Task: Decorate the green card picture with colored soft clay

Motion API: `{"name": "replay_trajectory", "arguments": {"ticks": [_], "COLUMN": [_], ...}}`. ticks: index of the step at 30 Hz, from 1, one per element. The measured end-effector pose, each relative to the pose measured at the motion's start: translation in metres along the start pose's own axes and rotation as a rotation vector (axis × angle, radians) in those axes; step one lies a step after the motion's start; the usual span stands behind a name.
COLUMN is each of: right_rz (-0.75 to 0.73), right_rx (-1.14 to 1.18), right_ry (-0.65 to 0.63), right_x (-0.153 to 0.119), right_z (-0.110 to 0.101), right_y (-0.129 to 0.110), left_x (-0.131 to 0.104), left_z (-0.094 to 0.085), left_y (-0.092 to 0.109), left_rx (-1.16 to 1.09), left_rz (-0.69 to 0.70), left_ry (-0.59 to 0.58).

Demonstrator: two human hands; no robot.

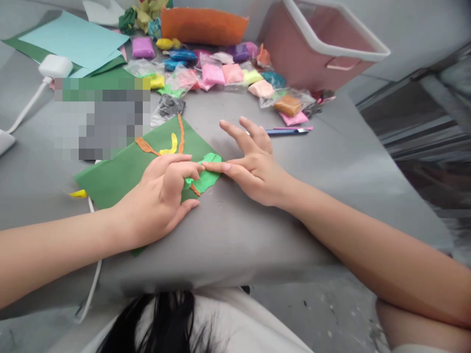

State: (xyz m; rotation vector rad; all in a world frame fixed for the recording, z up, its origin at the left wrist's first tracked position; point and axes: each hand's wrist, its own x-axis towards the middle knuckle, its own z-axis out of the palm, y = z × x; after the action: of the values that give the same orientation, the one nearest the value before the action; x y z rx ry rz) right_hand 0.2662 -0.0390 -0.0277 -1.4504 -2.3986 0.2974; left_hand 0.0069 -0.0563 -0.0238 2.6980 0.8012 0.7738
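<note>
A dark green sheet (117, 179) lies on the grey table, with orange strips (181, 133) and a curved yellow piece (172, 144) on it. Light green clay (211, 179) is spread over its right corner. My right hand (253, 169) touches this clay with an outstretched index finger, its other fingers raised and apart. My left hand (162, 196) rests over the lower part of the sheet, fingers bent, with a small bit of light green clay (188, 183) by its fingertips. Whether the left fingers grip that bit is hard to tell.
Many colourful clay packets (213, 74) lie across the back, before an orange piece (204, 27). A pink bin (294, 49) stands back right. A blue cutter (287, 132) lies beyond my right hand. Light blue paper (73, 41) and a white charger (55, 66) are back left.
</note>
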Motion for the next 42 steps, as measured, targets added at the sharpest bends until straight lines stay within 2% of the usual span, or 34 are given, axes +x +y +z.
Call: {"name": "replay_trajectory", "arguments": {"ticks": [6, 24, 30, 35, 42], "right_rz": [0.046, 0.003, -0.02, -0.077, -0.059], "right_rx": [0.023, -0.001, -0.052, -0.091, -0.103], "right_ry": [0.004, 0.055, 0.074, 0.149, 0.215], "right_x": [0.008, 0.015, 0.011, 0.005, -0.001], "right_z": [0.0, 0.002, 0.001, 0.0, -0.005], "right_y": [0.004, 0.028, 0.027, 0.02, 0.021], "left_x": [0.001, 0.0, 0.001, 0.001, 0.001], "left_z": [-0.001, -0.002, -0.002, -0.002, 0.0], "left_y": [0.001, 0.001, 0.002, 0.002, 0.002], "left_rx": [-0.045, -0.064, -0.05, -0.041, -0.011], "left_rz": [0.003, -0.035, -0.039, -0.042, -0.05], "left_ry": [0.007, -0.014, -0.017, -0.018, -0.018]}}
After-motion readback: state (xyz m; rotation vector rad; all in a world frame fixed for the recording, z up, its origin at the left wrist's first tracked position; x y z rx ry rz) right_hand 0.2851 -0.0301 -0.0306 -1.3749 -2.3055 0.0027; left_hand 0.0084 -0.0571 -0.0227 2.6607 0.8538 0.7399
